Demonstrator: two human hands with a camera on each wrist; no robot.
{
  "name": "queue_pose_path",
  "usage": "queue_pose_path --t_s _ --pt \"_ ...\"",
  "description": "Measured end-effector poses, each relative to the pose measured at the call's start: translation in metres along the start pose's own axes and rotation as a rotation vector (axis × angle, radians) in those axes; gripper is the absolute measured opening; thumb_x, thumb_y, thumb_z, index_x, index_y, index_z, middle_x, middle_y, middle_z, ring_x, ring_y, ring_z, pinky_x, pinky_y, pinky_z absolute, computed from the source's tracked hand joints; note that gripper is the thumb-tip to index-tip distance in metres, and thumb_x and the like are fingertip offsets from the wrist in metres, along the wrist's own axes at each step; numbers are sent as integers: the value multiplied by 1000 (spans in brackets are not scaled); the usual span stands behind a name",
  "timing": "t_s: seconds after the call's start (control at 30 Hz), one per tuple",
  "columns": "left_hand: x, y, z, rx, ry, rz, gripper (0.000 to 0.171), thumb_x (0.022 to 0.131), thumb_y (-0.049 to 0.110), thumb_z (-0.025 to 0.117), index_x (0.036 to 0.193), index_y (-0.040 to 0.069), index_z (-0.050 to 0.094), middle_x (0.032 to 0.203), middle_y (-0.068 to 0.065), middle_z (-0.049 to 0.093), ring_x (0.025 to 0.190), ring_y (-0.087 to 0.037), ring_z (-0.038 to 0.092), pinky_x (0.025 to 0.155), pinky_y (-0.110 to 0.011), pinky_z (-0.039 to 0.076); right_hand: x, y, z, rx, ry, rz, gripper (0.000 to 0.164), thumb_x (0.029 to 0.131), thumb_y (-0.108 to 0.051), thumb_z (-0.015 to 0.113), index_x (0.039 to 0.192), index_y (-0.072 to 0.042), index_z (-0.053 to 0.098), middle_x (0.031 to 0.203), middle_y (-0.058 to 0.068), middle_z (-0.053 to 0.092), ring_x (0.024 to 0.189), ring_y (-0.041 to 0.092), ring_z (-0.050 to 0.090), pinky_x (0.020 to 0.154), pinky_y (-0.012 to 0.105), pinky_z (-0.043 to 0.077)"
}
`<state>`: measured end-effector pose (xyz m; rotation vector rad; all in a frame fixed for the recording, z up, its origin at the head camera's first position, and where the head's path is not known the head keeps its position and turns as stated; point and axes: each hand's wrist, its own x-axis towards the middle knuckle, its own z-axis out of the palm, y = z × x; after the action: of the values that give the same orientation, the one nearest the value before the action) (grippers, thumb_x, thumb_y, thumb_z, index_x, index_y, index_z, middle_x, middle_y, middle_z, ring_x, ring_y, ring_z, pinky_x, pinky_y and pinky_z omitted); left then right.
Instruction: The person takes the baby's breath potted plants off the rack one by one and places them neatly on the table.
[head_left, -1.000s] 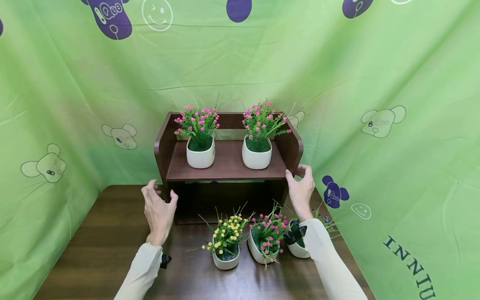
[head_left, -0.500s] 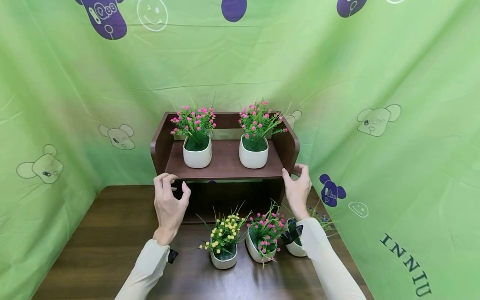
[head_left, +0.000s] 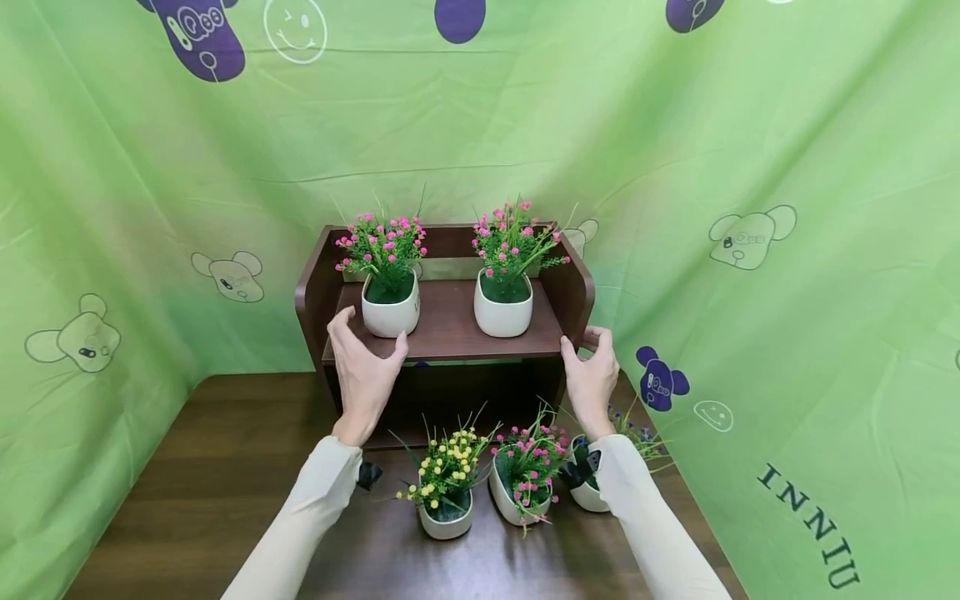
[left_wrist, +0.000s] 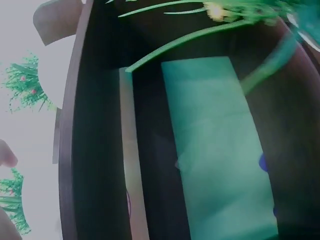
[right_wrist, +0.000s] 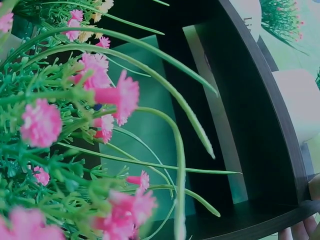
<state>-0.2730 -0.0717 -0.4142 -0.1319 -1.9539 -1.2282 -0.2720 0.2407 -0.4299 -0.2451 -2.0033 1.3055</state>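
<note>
My left hand [head_left: 363,375] is in front of the left white pot [head_left: 392,317] of pink flowers on the upper shelf board. Its thumb and fingers are spread to either side of the pot's lower front; whether they touch it I cannot tell. My right hand [head_left: 592,379] grips the front edge of the right side panel of the dark brown shelf [head_left: 450,346], thumb inside and fingers outside. In the right wrist view, fingers [right_wrist: 300,231] show at that panel. A second white pot [head_left: 503,318] with pink flowers stands on the right of the board.
On the brown table [head_left: 202,467], before the shelf, stand a yellow-flowered pot [head_left: 446,527], a pink-flowered pot [head_left: 517,510] and a purple-flowered pot [head_left: 588,498] partly behind my right wrist. Green printed cloth [head_left: 645,125] hangs behind and at both sides.
My left hand has moved right and up, from beside the shelf's left panel to the left pot. The right hand keeps its grip on the shelf. The head view has shifted slightly.
</note>
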Motion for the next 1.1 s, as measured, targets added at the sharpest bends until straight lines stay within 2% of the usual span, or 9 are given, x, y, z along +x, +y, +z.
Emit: queue_pose_path --t_s 0.1,0.23,0.43,0.63,0.73,0.9,1.1 --pt "9 2 10 12 -11 -92 93 84 32 86 152 -2 33 149 -25 39 137 -41 44 113 -54 38 0 1 1 -7 3 1 34 98 -18 75 124 -2 61 120 17 70 108 30 67 86 30 51" --pt "20 2 20 49 -25 -189 106 79 41 90 156 -1 31 151 -23 38 136 -41 45 110 -56 41 0 1 1 -6 2 6 33 98 -17 75 124 -2 61 120 17 70 109 30 67 86 30 51" --pt "31 0 30 51 -25 -263 109 76 45 91 157 3 33 149 -20 44 131 -39 50 105 -56 44 0 1 1 -11 9 -1 33 97 -17 77 122 -2 62 119 17 71 107 32 68 84 27 49" --pt "36 0 34 62 -26 -285 101 76 45 90 153 5 39 143 -19 53 122 -41 59 98 -58 48 2 2 1 -21 1 0 34 97 -18 77 123 -3 61 118 17 71 107 32 68 85 30 51" --pt "38 0 36 70 -25 -271 93 77 41 88 150 4 43 137 -20 58 116 -44 62 95 -60 49 2 2 1 -21 -3 2 34 97 -19 76 123 -3 61 119 17 71 107 31 68 85 30 50" --pt "38 0 39 58 -4 -242 84 79 38 86 145 3 49 131 -21 61 114 -44 64 97 -58 50 2 1 0 -15 -3 6 34 97 -19 76 123 -3 61 118 17 71 104 32 69 84 29 50" --pt "34 0 33 20 42 -216 83 76 34 87 145 3 51 131 -19 62 113 -43 64 96 -59 50 2 2 2 -1 13 -10 33 97 -17 76 122 -2 61 118 18 70 107 34 67 89 43 53"
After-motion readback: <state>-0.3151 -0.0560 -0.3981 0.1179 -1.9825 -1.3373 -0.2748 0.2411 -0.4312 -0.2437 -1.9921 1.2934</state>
